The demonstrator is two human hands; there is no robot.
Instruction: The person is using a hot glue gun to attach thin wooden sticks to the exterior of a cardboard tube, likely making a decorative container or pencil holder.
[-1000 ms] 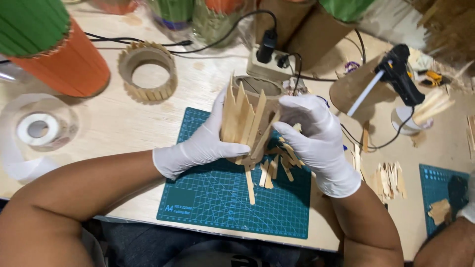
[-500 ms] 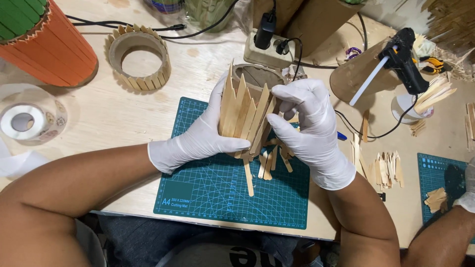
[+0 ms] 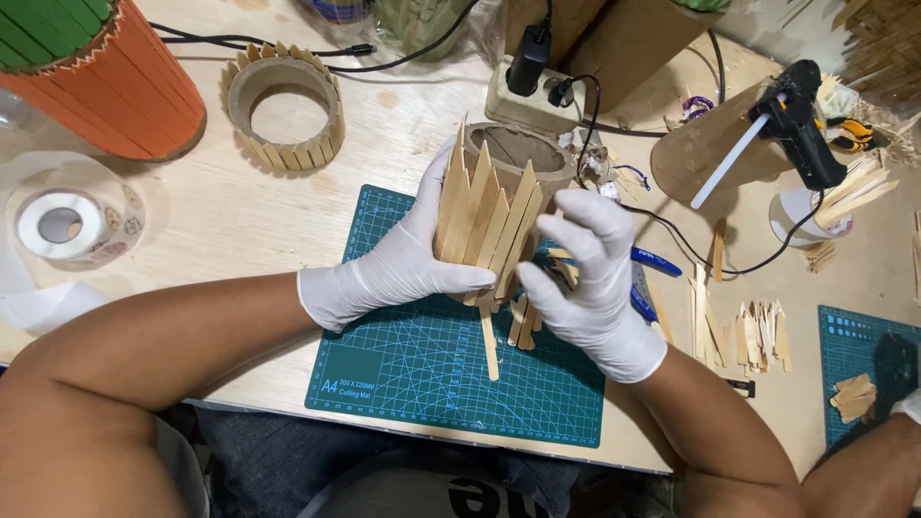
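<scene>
Two gloved hands were on a cardboard tube [image 3: 523, 153] clad with pointed wooden sticks [image 3: 484, 221], held tilted above a green cutting mat [image 3: 403, 374]. The left hand [image 3: 389, 273] gripped the clad side, thumb across the lower sticks. The right hand [image 3: 595, 283] had its fingers curled at the tube's lower right edge; whether it pinched a stick or only pressed could not be told, as its fingers hid the contact. The tube's base was hidden behind both hands. Loose sticks [image 3: 491, 347] lay on the mat below, partly covered by the right hand.

Behind the tube sat a power strip [image 3: 523, 101] with plugs in it, its cables running off the top edge. A blue pen-like object [image 3: 657, 261] showed beside the right hand, partly hidden. To the right, a glue gun [image 3: 791, 120] rested on a cardboard piece [image 3: 691, 158], near a cup of sticks [image 3: 815, 211] and a scatter of cut sticks [image 3: 758, 331]. A second mat [image 3: 863, 369] was cut off at the right edge, where another person's arm [image 3: 863, 470] entered.

To the left stood a ring [image 3: 283, 110] edged with short sticks, an orange and green container [image 3: 91, 72] cut off at the corner, and a tape roll [image 3: 62, 225]. All lay on a pale wooden table [image 3: 211, 230].
</scene>
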